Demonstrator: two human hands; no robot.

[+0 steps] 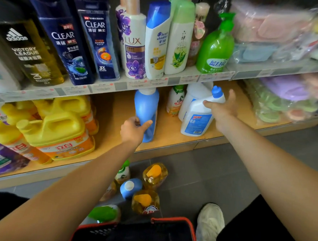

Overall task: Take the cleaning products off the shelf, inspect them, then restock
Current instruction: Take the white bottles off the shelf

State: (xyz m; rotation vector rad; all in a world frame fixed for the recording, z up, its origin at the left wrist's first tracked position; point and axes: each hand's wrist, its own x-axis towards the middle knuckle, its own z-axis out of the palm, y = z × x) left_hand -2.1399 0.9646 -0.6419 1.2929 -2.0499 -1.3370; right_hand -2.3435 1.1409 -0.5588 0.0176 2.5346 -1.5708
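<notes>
bare shelf [172,129] is seen between both hands. near its edge, blue bottle [146,104] is gripped by left hand [133,131], white bottle [197,119] by right hand [223,109].

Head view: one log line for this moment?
left hand grips blue bottle | right hand holds white bottle | both on lower shelf
</notes>
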